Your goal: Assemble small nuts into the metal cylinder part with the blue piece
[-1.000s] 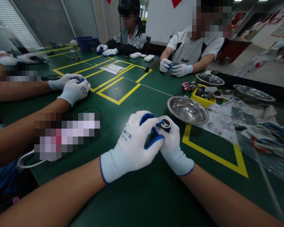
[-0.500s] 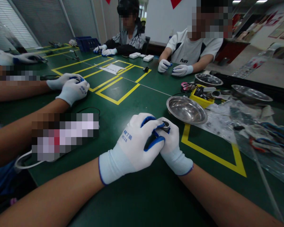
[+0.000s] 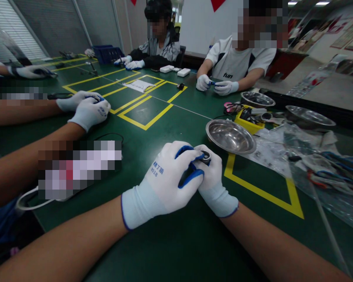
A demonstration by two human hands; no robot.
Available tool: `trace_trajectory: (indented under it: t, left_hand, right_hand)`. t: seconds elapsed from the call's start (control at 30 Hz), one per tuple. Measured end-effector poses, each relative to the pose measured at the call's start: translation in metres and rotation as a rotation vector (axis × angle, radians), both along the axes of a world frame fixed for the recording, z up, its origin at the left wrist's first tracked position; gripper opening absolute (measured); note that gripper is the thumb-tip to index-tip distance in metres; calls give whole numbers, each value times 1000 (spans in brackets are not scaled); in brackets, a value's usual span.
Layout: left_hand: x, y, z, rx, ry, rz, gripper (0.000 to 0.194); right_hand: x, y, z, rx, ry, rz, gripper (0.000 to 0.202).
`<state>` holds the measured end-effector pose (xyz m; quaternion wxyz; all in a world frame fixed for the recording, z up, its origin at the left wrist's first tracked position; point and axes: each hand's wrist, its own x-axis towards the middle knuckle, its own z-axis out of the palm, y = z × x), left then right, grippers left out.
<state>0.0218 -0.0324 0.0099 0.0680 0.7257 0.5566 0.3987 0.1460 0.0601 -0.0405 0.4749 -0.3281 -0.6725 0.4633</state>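
Observation:
Both hands wear white gloves with blue palms and meet above the green table (image 3: 170, 129). A small round metal ring (image 3: 206, 156) shows between them. My right hand (image 3: 213, 174) is closed around this ring, its fingers mostly hidden behind the other hand. From the left, my left hand (image 3: 176, 176) reaches over with bent fingers, the fingertips pressed at the ring's near side. Its thumb and forefinger leave a gap through which blue coating shows. Just beyond the hands stands a shallow metal bowl (image 3: 231, 137).
Yellow tape (image 3: 261, 192) marks the table. Right: a yellow bin (image 3: 250, 121) with parts, more metal bowls (image 3: 310, 116), plastic bags and gloves (image 3: 332, 168). Left: a person's gloved hands (image 3: 90, 109) and a blurred-out object (image 3: 82, 168). Two people sit across, a blue basket (image 3: 107, 54) beside one.
The view has shifted very slightly. The ring's opening faces the camera a little more. Across the table, a person's gloved hands show a small blue piece between them more clearly.

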Motion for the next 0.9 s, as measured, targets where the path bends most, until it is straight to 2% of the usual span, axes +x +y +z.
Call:
trace_trajectory:
  t: [0.1, 0.3, 0.47, 0.9]
  left_hand:
    - [1, -1, 0, 3, 0, -5, 32]
    - [2, -2, -2, -1, -40, 2, 54]
    - [2, -1, -1, -31, -27, 31, 45]
    - [1, -1, 1, -26, -24, -27, 39]
  right_hand:
    - [0, -2, 2, 10, 29, 46, 18]
    - [-2, -4, 8, 32, 71, 18, 9]
    - [-2, -4, 10, 16, 49, 7, 9]
    - [-1, -3, 6, 69, 58, 16, 6]
